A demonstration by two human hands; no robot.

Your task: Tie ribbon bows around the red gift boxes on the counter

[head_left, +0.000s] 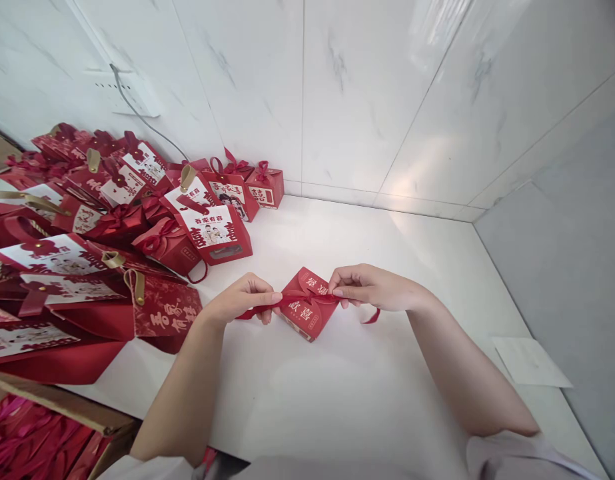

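Observation:
A small red gift box (311, 327) with pale Chinese characters sits on the white table between my hands. Across its top runs a dark red ribbon (292, 295), crossed at the middle. My left hand (252, 298) pinches the ribbon on the box's left side, with a tail hanging out past the fingers. On the other side, my right hand (354, 285) pinches the ribbon at the box's right corner, and a loose end curls on the table below that hand. The ribbon looks stretched between both hands.
Many red gift boxes (217, 233) with bows and handles crowd the table's left side. At the lower left stands a cardboard box (62, 403) of red ribboned items. A paper slip (530, 360) lies at the right edge. A cable (142, 117) hangs from a wall socket.

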